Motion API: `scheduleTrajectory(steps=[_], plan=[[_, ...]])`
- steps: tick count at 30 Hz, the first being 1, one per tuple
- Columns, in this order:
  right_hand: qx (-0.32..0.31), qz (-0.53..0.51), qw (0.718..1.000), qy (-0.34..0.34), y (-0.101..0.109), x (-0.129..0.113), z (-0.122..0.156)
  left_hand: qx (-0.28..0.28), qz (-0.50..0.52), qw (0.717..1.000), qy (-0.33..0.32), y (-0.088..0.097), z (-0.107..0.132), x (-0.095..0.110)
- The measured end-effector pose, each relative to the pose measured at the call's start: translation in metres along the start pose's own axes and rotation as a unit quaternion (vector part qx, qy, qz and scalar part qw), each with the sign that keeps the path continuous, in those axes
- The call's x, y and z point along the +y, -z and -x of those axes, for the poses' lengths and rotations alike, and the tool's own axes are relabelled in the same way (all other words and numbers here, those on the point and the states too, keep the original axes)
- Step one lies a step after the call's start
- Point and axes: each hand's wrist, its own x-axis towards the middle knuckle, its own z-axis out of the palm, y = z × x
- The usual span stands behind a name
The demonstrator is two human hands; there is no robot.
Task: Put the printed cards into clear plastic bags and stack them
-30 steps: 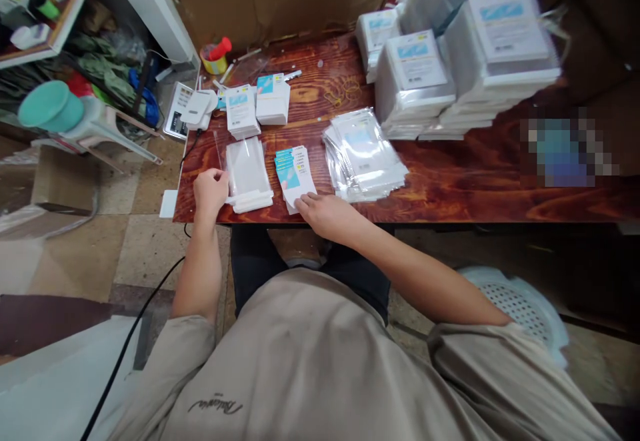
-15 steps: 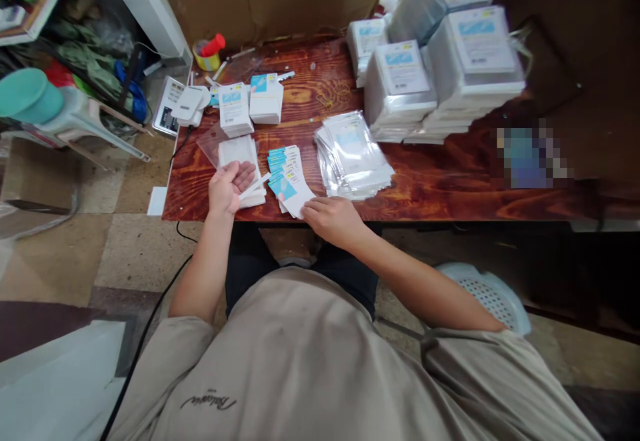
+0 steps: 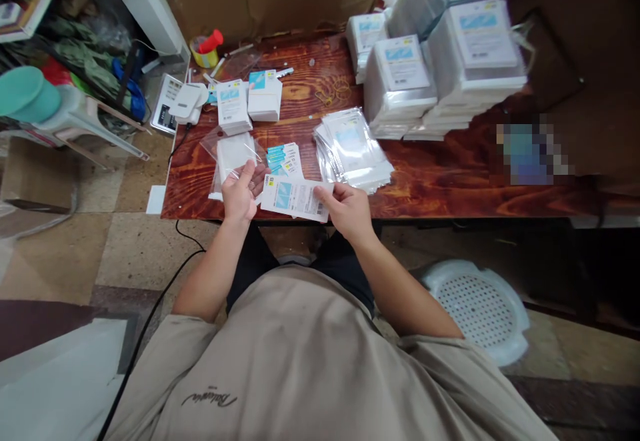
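Observation:
My right hand (image 3: pixel 350 211) pinches the right end of a printed card (image 3: pixel 295 197), white with a blue picture and a yellow mark. The card lies level above the table's front edge, its left end close to my left hand (image 3: pixel 243 191). That hand is open, palm up with fingers apart, at a stack of clear plastic bags (image 3: pixel 234 151); whether a bag touches its fingers I cannot make out. Behind the held card lies a fanned pile of cards (image 3: pixel 286 159). To its right is a pile of filled clear bags (image 3: pixel 350 144).
Two card stacks (image 3: pixel 234 104) (image 3: pixel 264 96) stand farther back. Tall stacks of bagged cards (image 3: pixel 400 81) rise at the right rear. Tape rolls (image 3: pixel 205 54), a white device (image 3: pixel 189 102) and yellow rubber bands (image 3: pixel 334 92) lie on the wooden table (image 3: pixel 450 191). A white stool (image 3: pixel 480 307) stands below right.
My right hand has lifted a card off the fanned pile and turned it so the text side faces up. My left hand has shifted right toward the card.

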Motion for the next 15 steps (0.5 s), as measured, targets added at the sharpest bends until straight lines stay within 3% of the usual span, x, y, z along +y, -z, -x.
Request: scheduleTrajectory(steps=[5,8,10,13,15], plan=[[0.102,0.014,0.993,0.059,-0.012,0.007,-0.005,-0.014,-0.003,0.999,-0.030,-0.004,0.018,-0.010],[0.125,-0.004,0.989,0.077,-0.019,0.007,-0.001,-0.018,-0.020,0.999,-0.037,-0.002,0.024,-0.011],[0.072,-0.021,0.996,0.052,-0.017,0.007,0.003,-0.013,-0.022,0.999,-0.039,0.000,0.024,-0.009],[-0.113,-0.024,0.993,0.003,-0.004,0.006,0.009,-0.010,-0.015,0.999,-0.037,0.004,0.021,-0.003],[-0.195,-0.015,0.981,-0.005,0.003,0.008,0.012,-0.029,-0.008,0.999,-0.024,0.005,0.023,0.000]])
